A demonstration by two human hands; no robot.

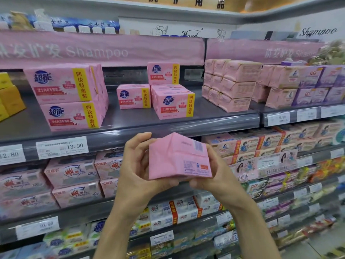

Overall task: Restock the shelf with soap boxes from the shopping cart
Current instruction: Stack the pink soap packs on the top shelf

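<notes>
L hand (pixel 137 165) & R hand (pixel 214 183) clamped 1 soap pack (pixel 177 157) by its ends near shelf (pixel 130 132) front edge — prob. dense, wrapper slick.

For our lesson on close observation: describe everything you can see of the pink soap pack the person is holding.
The soap pack is a pink block in glossy wrapping, folded and creased at its seams. Its back faces the camera, with small print and a barcode-like patch at right. It is tilted, a corner pointing up, in front of the shelf edge. The left hand grips its left side; the right hand holds its lower right.
</notes>
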